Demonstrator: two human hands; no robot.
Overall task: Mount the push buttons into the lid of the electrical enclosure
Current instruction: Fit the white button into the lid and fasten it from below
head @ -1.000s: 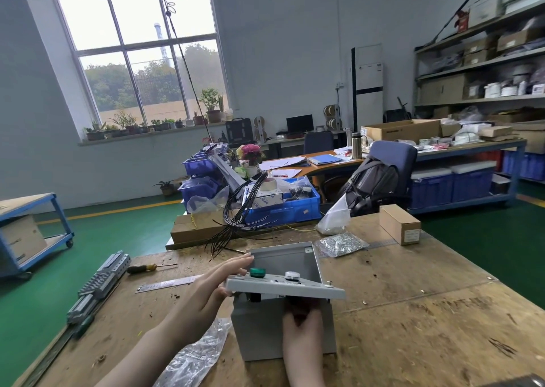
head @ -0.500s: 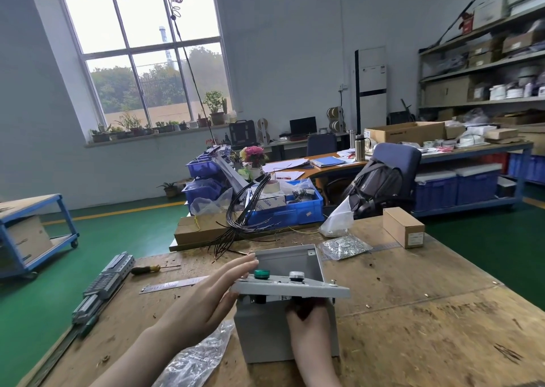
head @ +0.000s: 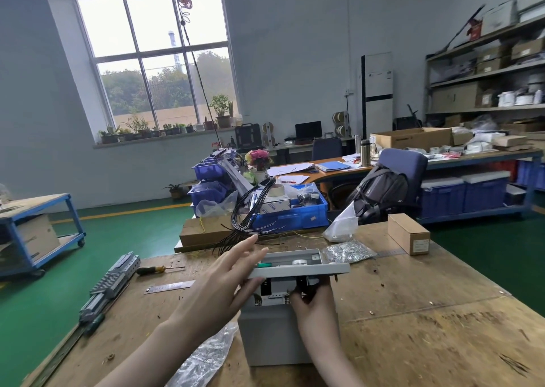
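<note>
A grey enclosure box [head: 274,336] stands on the wooden workbench [head: 413,313]. Its grey lid [head: 318,269] is held flat above the box, seen almost edge-on. A green push button [head: 263,264] and a white one [head: 299,262] poke up through the lid. My left hand [head: 224,283] lies with fingers spread against the lid's left end. My right hand [head: 314,301] reaches under the lid and pinches the black underside part of the white button [head: 302,285]; its fingertips are hidden there.
A clear plastic bag [head: 203,357] lies left of the box. A steel ruler [head: 169,286], a screwdriver [head: 156,269] and DIN rails [head: 110,283] lie at the left. Behind are a bag of hardware [head: 348,251], a cardboard box [head: 408,233] and black wires [head: 250,218].
The lid has levelled so it now shows nearly edge-on. My left hand has slid farther over the lid's left end. The view has shifted slightly.
</note>
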